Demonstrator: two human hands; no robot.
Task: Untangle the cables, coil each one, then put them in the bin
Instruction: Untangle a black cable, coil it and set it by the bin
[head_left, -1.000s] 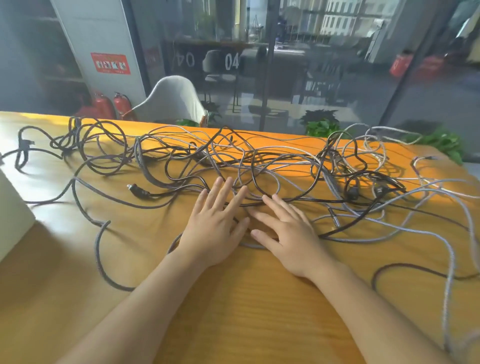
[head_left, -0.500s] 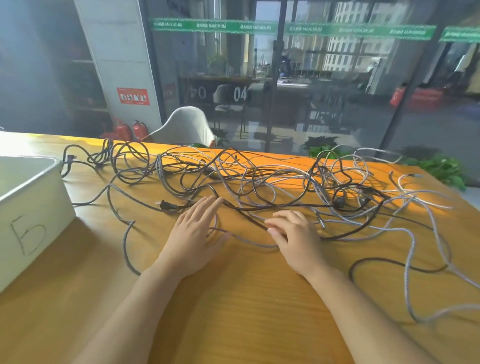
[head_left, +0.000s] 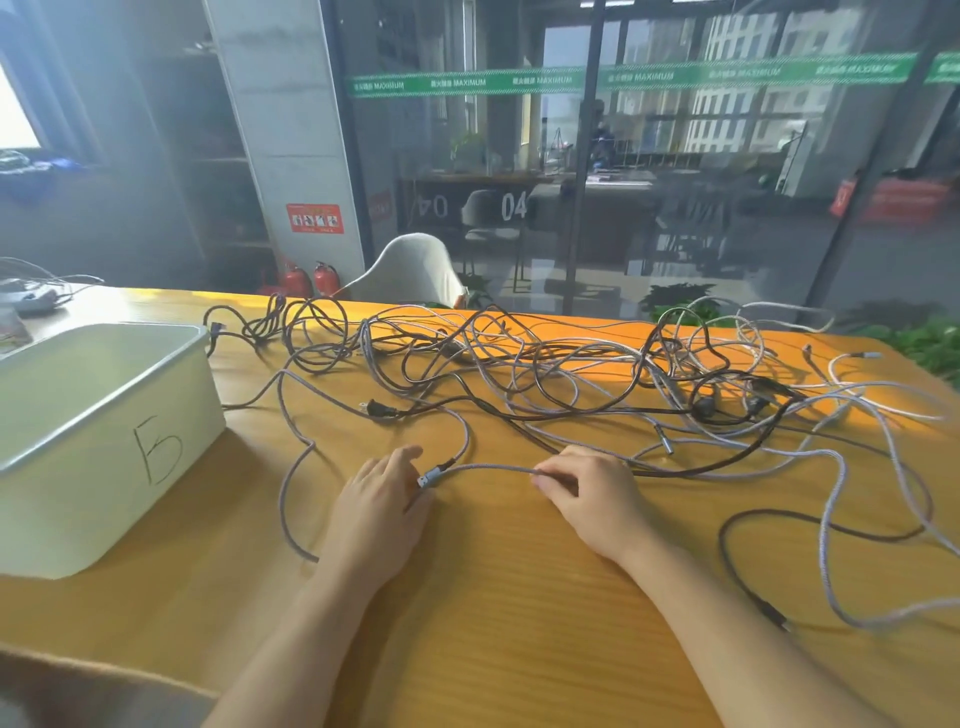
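Note:
A tangle of several black and grey braided cables (head_left: 545, 374) sprawls across the far half of the wooden table (head_left: 493, 597). My left hand (head_left: 376, 499) pinches the metal connector end of one grey braided cable (head_left: 488, 467). My right hand (head_left: 587, 493) pinches the same cable a short way along, so a straight stretch runs between the two hands. A white bin (head_left: 98, 441) marked with a handwritten sign stands at the left, empty as far as I see.
A black plug (head_left: 376, 409) lies loose just beyond my left hand. Loops of grey and black cable (head_left: 831, 519) trail to the right edge. A white chair (head_left: 415, 270) and a glass wall stand behind the table. More wires (head_left: 36, 291) lie far left.
Both hands lay flat on the cables before; now they have drawn back toward me and each pinches the grey cable. My view has lifted and swung left, bringing the bin in.

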